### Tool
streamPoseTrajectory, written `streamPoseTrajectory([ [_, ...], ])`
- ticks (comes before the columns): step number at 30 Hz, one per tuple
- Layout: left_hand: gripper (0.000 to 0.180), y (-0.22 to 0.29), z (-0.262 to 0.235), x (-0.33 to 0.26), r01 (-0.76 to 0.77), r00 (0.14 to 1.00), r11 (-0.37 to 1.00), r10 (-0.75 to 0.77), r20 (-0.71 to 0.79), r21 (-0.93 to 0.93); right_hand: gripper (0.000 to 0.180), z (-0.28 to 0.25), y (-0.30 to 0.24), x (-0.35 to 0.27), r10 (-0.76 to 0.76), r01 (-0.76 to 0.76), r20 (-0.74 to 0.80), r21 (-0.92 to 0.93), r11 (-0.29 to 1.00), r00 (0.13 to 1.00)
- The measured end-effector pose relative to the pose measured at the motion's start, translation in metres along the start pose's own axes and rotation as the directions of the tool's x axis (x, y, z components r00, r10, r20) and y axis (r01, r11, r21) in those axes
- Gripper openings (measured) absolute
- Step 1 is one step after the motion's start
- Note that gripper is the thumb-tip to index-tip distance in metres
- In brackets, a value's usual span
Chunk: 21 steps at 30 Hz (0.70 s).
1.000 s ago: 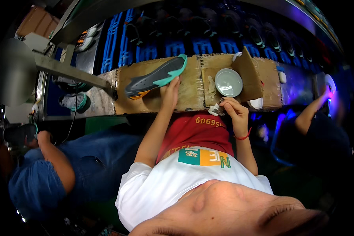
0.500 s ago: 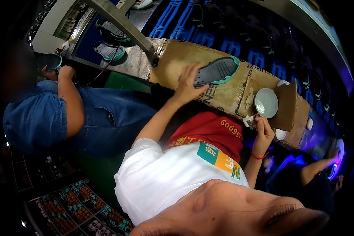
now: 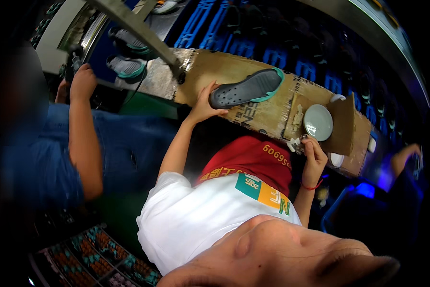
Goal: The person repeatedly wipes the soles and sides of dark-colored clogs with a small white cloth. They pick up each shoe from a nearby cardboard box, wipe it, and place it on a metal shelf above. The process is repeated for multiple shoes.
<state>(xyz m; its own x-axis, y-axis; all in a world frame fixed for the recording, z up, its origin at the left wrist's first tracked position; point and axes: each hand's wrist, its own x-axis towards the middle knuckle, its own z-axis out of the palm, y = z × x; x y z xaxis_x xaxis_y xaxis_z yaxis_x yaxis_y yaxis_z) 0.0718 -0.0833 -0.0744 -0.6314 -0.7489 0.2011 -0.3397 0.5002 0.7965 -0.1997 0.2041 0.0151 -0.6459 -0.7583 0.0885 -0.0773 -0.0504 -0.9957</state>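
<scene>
A grey shoe sole [image 3: 239, 91] with a teal rim lies on the cardboard-covered bench, rounded end with small holes toward the left. My left hand [image 3: 206, 106] grips that rounded end, thumb on the near edge and fingers on the far side. By the near edge of the cardboard, my right hand [image 3: 314, 155] is closed in a pinch on a small whitish, crumpled piece [image 3: 296, 144], whose exact kind I cannot make out. Just beyond it stands a shallow white bowl [image 3: 318, 123] inside an open cardboard box [image 3: 345, 125].
Taped cardboard [image 3: 267, 115] covers the bench, and a metal post [image 3: 136, 36] rises at its left. Grey-and-teal shoes [image 3: 125, 66] stand beyond the post. A co-worker in blue [image 3: 114, 138] is close on my left; another person's arm [image 3: 403, 158] shows at right.
My left hand has moved left and now wraps the sole's rounded end, with the sole shifted left too. My right hand keeps its pinch near the bowl. The left co-worker's hands have risen.
</scene>
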Motion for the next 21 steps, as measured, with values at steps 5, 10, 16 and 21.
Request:
streamPoseTrajectory([
  [5,0.09,0.024,0.013,0.001,0.057,0.998,0.993,-0.061,-0.029,-0.105,0.016,0.004,-0.004,0.003,-0.001,0.0,0.041,0.017,1.0,0.999],
  [10,0.084,0.071,0.031,-0.003,-0.009,0.992,0.96,-0.026,-0.12,-0.279,0.015,0.002,-0.01,0.003,-0.037,0.038,-0.014,0.078,0.996,0.999],
  [16,0.085,0.142,0.017,0.022,-0.382,0.89,0.89,0.283,-0.357,-0.248,0.012,-0.009,-0.029,-0.002,-0.085,0.107,-0.14,0.152,0.983,0.987],
  [21,0.086,0.213,-0.01,0.088,-0.591,0.688,0.807,0.502,-0.524,-0.004,0.012,-0.013,-0.048,-0.009,-0.213,0.235,-0.129,0.194,0.952,0.968],
])
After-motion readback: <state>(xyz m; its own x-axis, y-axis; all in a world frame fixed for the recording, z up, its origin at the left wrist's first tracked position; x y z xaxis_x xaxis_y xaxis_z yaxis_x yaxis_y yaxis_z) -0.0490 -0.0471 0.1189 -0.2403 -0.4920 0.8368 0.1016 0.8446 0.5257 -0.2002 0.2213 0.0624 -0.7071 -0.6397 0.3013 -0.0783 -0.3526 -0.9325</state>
